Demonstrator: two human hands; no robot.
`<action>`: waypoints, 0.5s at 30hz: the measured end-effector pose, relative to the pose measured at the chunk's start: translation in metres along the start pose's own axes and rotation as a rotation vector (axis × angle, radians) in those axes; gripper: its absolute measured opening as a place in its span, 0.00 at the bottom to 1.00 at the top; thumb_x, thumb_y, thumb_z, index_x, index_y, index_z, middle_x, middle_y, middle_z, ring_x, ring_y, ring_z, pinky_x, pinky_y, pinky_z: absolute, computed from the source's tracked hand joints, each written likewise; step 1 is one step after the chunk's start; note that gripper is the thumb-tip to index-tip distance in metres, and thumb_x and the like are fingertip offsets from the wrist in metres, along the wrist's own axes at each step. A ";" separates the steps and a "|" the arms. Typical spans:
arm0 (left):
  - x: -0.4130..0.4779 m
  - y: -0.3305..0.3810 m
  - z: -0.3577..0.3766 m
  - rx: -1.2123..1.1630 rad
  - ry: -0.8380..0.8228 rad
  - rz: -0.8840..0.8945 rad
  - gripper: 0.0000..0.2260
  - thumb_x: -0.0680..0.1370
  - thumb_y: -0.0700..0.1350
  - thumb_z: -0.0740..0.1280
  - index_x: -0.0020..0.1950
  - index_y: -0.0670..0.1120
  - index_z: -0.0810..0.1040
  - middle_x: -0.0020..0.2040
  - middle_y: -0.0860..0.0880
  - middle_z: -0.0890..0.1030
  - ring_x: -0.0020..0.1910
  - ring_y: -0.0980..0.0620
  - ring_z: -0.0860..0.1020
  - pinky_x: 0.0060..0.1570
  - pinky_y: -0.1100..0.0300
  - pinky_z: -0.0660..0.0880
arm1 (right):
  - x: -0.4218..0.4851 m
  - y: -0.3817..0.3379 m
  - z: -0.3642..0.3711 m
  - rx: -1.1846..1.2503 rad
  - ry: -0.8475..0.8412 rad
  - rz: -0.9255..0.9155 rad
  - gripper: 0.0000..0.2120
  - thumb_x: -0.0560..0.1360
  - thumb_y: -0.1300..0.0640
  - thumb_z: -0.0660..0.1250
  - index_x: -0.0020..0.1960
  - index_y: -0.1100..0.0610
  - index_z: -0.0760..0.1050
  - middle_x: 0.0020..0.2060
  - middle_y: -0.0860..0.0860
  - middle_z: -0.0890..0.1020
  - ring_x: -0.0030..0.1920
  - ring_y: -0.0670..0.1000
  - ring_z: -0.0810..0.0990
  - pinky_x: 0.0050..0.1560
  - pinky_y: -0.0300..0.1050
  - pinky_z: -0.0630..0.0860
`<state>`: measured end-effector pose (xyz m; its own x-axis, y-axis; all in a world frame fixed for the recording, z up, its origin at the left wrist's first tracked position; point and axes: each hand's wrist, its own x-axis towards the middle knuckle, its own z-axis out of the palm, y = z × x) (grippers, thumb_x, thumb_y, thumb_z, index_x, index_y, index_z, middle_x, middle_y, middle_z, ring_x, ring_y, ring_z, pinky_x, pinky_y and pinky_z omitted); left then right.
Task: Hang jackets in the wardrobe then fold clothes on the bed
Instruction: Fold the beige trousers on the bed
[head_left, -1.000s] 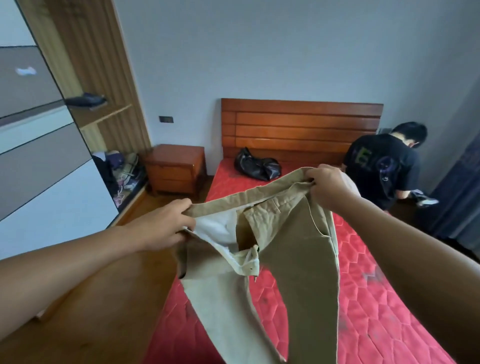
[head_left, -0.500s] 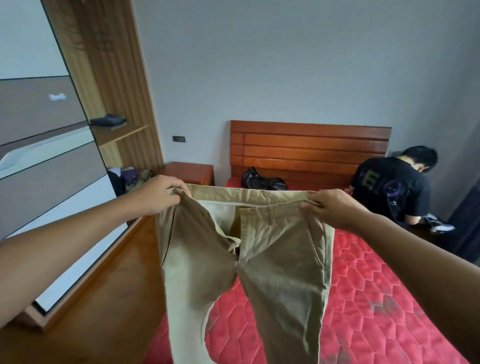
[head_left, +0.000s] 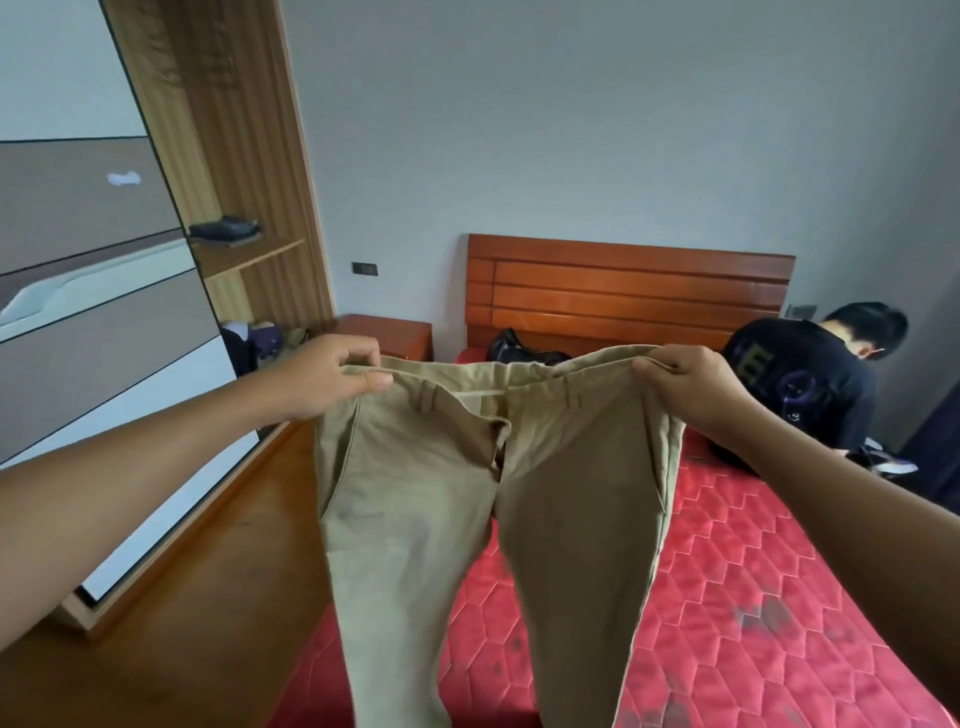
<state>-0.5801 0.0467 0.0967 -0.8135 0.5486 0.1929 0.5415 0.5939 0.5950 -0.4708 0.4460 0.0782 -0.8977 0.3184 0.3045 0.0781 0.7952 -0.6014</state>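
Hands — left (head_left: 327, 376), right (head_left: 685, 384) — pinch-grip on trousers (head_left: 441, 499)

A bed (head_left: 727, 597) with a red quilted mattress, stained dark in patches, fills the lower right of the frame. A black bag (head_left: 519, 348) lies on it against the wooden headboard (head_left: 623, 291) at centre. At upper left a wardrobe shelf (head_left: 249, 257) carries a dark folded item (head_left: 223, 228), a nightstand (head_left: 384, 332) stands between it and the bed, and a wooden floor (head_left: 208, 623) spreads across the lower left.
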 end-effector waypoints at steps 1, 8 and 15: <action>0.001 0.003 -0.006 -0.027 0.021 -0.013 0.12 0.80 0.48 0.70 0.39 0.45 0.74 0.30 0.56 0.74 0.30 0.64 0.71 0.34 0.64 0.67 | 0.003 0.000 -0.003 0.074 0.031 0.019 0.16 0.79 0.49 0.67 0.37 0.57 0.79 0.36 0.50 0.81 0.39 0.51 0.77 0.42 0.48 0.73; 0.023 0.000 -0.025 -0.303 0.121 -0.250 0.19 0.80 0.44 0.70 0.29 0.49 0.73 0.28 0.52 0.72 0.33 0.51 0.71 0.35 0.58 0.64 | 0.016 -0.010 -0.016 0.594 0.094 0.137 0.30 0.74 0.44 0.71 0.41 0.73 0.68 0.36 0.54 0.70 0.37 0.54 0.68 0.41 0.51 0.66; 0.033 0.008 -0.011 -0.416 0.092 -0.403 0.14 0.78 0.43 0.72 0.34 0.46 0.74 0.35 0.45 0.77 0.39 0.49 0.74 0.40 0.57 0.66 | 0.020 -0.008 -0.008 0.129 0.099 0.099 0.24 0.80 0.44 0.63 0.35 0.62 0.71 0.30 0.53 0.76 0.33 0.53 0.73 0.37 0.49 0.71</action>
<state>-0.6054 0.0632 0.1166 -0.9633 0.2625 -0.0564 0.0717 0.4541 0.8881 -0.4858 0.4500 0.0945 -0.8408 0.4462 0.3066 0.1020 0.6867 -0.7197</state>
